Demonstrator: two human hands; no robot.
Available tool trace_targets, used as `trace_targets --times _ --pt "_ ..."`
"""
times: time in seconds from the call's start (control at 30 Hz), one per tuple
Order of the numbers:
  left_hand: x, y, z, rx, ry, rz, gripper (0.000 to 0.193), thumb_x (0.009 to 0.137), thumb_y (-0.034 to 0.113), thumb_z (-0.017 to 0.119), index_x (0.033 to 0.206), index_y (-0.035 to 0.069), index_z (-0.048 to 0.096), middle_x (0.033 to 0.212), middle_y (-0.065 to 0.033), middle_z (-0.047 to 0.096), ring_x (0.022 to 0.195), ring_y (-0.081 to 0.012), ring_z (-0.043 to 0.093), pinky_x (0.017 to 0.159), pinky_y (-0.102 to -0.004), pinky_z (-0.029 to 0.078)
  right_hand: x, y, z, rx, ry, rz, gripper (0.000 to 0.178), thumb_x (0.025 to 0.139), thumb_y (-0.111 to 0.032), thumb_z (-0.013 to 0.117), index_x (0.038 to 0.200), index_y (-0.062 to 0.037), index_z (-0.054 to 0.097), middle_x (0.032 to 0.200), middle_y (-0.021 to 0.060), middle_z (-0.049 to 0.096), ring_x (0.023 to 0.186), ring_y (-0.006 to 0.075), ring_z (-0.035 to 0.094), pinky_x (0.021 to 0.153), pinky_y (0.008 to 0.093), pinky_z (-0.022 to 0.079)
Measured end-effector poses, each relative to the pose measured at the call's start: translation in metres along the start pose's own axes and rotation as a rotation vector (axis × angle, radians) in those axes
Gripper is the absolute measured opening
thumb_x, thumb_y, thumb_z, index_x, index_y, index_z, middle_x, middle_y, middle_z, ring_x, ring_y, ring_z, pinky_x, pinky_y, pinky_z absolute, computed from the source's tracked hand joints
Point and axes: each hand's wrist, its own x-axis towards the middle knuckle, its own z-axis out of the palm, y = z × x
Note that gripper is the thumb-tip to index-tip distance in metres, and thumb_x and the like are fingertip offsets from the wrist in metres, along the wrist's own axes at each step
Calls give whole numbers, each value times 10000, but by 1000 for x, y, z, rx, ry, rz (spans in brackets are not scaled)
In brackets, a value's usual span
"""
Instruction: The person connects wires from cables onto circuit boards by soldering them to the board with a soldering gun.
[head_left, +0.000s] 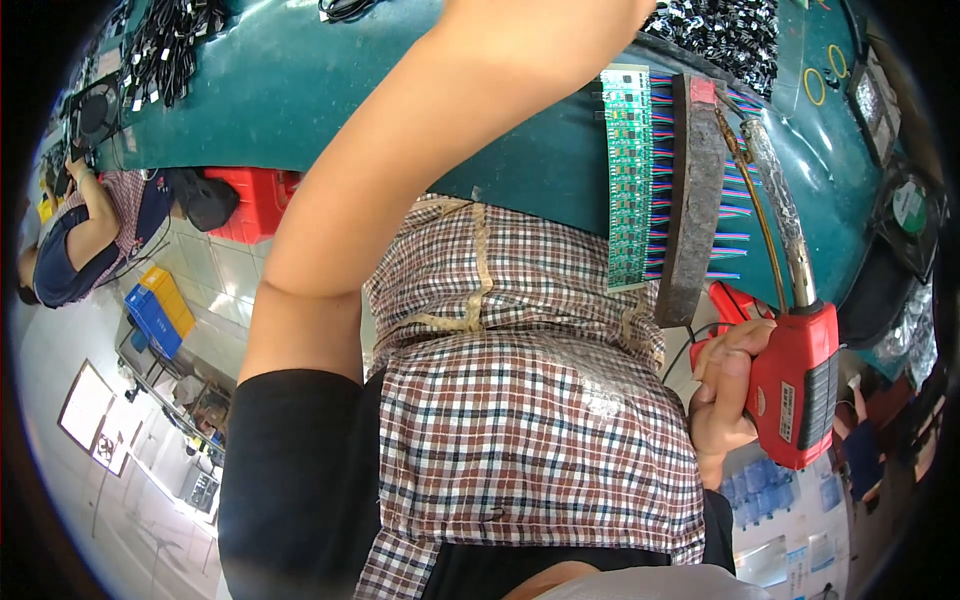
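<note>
My right hand [722, 395] is closed around the handle of a red soldering gun [795, 390], its fingers wrapped on the grip. The gun's metal barrel [775, 190], wrapped in foil-like material, points away from me, with a thin brownish feed tube [762, 220] alongside. Left of the barrel lies a dark, rough bar [690, 190] across rows of coloured wires [735, 238]. The wires reach the edge of a long green circuit board strip [628, 180]. My left forearm crosses the upper middle and leaves by the top edge, so the left hand is out of sight.
A green-topped table [530, 165] holds black cable bundles [165, 50] at far left and a pile of small black parts [725, 40] at far right. Yellow rings [815, 88] and a fan [908, 210] are at right. Another person [90, 230] sits left, near a red bin [250, 205].
</note>
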Motion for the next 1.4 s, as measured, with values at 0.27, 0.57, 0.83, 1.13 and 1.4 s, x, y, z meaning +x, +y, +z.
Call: trace_targets --times 0.27,0.57,0.83,1.13,1.4 --pt "17 -6 30 236 -107 40 153 763 138 671 700 -1 685 793 -201 682 774 -385 692 720 -480 556 -5 2 -6 -8 16 10 110 977 0 511 1079 17 475 808 84 491 475 76 350 489 269 359" --pt "-8 16 -11 -49 -95 -98 97 795 138 698 830 48 703 712 -134 667 664 -328 674 650 -428 553 -9 7 -5 17 24 7 122 973 -15 543 1075 15 485 809 84 495 471 71 356 487 265 375" --pt "-82 25 -24 -357 -161 -267 112 831 -4 761 934 38 762 836 -27 739 746 -83 698 631 -212 537 -3 4 -26 -292 -275 -49 147 954 -30 587 1066 -1 496 808 75 478 507 92 392 487 268 383" --pt "-91 23 -4 -381 -121 -306 105 813 -5 761 909 26 732 845 -39 740 743 -100 714 655 -216 556 -13 2 -18 -415 -214 40 245 920 10 637 1157 10 574 814 65 576 613 100 505 563 245 409" --pt "-93 23 -2 -341 -110 -288 100 808 13 763 901 26 730 837 -41 742 733 -102 717 650 -220 561 -6 4 -11 -327 -210 23 142 914 8 646 1044 5 590 844 56 560 633 98 491 553 245 405"
